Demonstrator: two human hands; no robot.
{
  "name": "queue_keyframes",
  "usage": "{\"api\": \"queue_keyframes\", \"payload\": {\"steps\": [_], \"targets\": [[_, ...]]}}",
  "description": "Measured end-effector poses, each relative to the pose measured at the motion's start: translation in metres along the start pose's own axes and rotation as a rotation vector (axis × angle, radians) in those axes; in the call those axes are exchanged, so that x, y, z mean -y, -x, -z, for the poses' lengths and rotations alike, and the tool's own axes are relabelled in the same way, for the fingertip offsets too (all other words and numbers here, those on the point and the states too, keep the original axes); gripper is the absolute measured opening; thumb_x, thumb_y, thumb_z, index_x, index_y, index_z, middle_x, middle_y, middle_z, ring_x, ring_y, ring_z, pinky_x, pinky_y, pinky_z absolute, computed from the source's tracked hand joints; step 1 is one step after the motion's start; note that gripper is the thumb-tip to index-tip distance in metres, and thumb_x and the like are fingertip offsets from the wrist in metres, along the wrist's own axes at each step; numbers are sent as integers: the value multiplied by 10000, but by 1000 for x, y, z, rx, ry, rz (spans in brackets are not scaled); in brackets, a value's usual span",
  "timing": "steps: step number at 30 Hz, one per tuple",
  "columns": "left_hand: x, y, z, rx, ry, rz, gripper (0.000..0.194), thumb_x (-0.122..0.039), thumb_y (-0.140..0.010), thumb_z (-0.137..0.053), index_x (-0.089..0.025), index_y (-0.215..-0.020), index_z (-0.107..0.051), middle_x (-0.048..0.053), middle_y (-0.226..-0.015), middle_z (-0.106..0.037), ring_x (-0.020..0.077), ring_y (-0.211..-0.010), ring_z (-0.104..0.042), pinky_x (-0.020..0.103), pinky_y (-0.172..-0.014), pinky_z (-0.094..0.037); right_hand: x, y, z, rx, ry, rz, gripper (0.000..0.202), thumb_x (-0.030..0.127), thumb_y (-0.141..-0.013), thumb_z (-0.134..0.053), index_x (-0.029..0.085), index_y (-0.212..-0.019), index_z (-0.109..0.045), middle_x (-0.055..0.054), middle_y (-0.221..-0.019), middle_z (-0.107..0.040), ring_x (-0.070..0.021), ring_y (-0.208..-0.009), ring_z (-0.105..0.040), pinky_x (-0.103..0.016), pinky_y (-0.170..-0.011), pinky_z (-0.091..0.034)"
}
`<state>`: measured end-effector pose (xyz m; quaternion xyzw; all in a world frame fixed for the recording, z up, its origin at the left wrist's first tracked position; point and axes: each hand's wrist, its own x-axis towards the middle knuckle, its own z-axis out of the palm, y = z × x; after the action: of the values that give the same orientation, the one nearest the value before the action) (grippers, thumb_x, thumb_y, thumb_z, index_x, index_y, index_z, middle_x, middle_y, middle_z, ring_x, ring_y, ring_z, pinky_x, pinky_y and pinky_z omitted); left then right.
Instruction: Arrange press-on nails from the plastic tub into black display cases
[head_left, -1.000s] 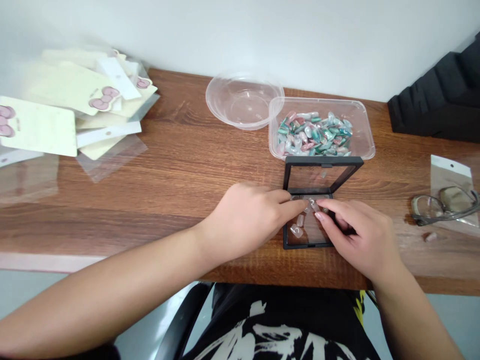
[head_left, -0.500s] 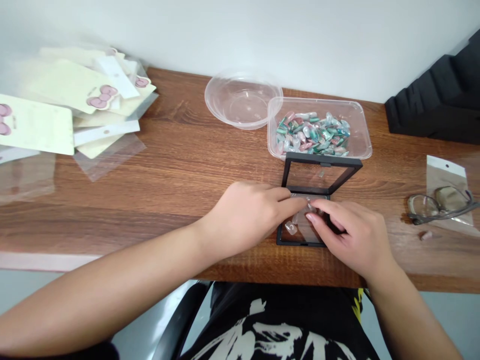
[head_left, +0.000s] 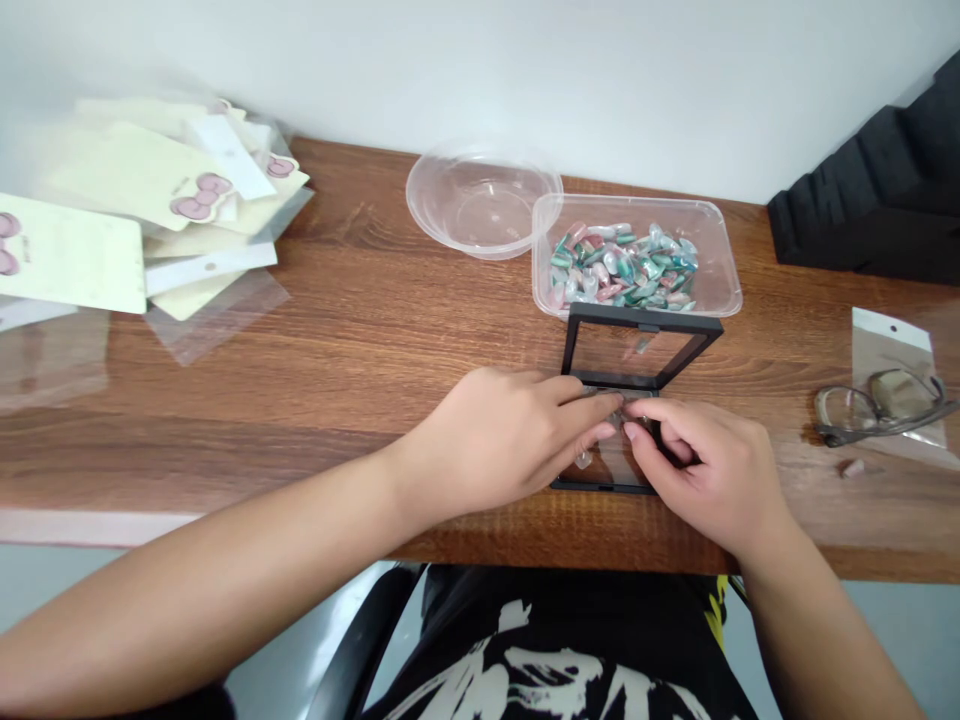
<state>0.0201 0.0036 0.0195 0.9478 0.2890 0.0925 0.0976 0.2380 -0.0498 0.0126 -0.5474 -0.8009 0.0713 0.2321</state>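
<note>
A black hinged display frame [head_left: 645, 324] stands open near the table's front edge, its lid raised, with clear film in both halves. Several small clear glossy pieces lie on the lower half, one clear piece [head_left: 584, 459] beside my left thumb. My left hand [head_left: 517, 430] reaches over the frame's left side, its fingertips and thumb drawn together over the film. From the right, my right hand [head_left: 709, 455] brings thumb and forefinger close together, tips almost meeting the left fingers. Whatever lies between the fingertips is hidden or too small to name.
Behind the frame, a clear plastic box [head_left: 724, 255] holds many shiny teal, pink and clear pieces [head_left: 626, 265]. A round clear bowl [head_left: 480, 205] overlaps its corner. Cards in bags [head_left: 82, 250] lie left; glasses [head_left: 847, 418], a small pinkish piece [head_left: 852, 468] and black boxes [head_left: 862, 210] sit right.
My left thumb has come into view beside the forefinger, covering more of the lower film and clear pieces. My right thumb has shifted slightly right. The frame stays put.
</note>
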Motion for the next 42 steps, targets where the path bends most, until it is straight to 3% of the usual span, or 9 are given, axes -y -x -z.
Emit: {"api": "queue_keyframes", "payload": {"steps": [7, 14, 19, 24, 27, 31, 42], "targets": [[0, 0, -1, -25, -22, -1, 366, -398, -1052, -381, -234, -1279, -617, 23, -980, -748, 182, -772, -727, 257, -532, -462, 0, 2, 0, -29, -7, -58, 157, 244, -896, -585, 193, -907, -733, 56, -516, -512, -86, -466, -492, -209, -522, -387], [0, 0, 0, 4, 36, -15, 540, -539, -1042, -305, -177, -1347, -564, 51, -1034, -744, 212, -836, -733, 302, -591, -520, 6, -1, -2, -36, 49, -144, 169, 307, -896, -599, 200, -819, -704, 65, -496, -454, -76, -419, -431, -209, -478, -333], [0, 0, 0, 20, 14, -15, 476, -518, -1035, -357, -218, -1326, -585, 50, -1043, -733, 210, -845, -725, 294, -596, -516, 10, -3, -5, -61, 103, -165, 200, 321, -901, -589, 201, -765, -676, 60, -482, -441, -83, -420, -422, -212, -473, -317], [-1, 0, -1, -62, -15, 28, 430, -493, -1007, -461, -181, -1274, -587, 28, -949, -744, 200, -763, -718, 282, -530, -461, 10, 0, -3, -75, -3, -177, 167, 320, -895, -603, 183, -860, -691, 70, -500, -446, -74, -425, -430, -201, -487, -360], [0, -1, 0, -103, -18, 73, 390, -497, -994, -485, -180, -1169, -630, 15, -872, -742, 196, -715, -707, 277, -500, -418, 7, 6, 0, -84, -61, -172, 132, 265, -878, -606, 171, -903, -695, 74, -520, -445, -71, -441, -435, -199, -510, -389], [1, -1, 1, -99, -39, 85, 328, -467, -985, -515, -204, -1089, -681, 3, -822, -734, 187, -700, -701, 263, -482, -376, 4, 11, 2, -93, -31, -161, 112, 247, -872, -616, 187, -825, -698, 69, -520, -450, -72, -447, -422, -206, -502, -378], [10, 3, 11, -99, 5, 88, 290, -454, -972, -544, -233, -1075, -701, 14, -843, -727, 177, -678, -678, 239, -494, -397, 5, 5, 0, -63, 22, -16, 155, 249, -899, -628, 184, -796, -725, 58, -488, -474, -80, -446, -469, -212, -502, -392]]}}
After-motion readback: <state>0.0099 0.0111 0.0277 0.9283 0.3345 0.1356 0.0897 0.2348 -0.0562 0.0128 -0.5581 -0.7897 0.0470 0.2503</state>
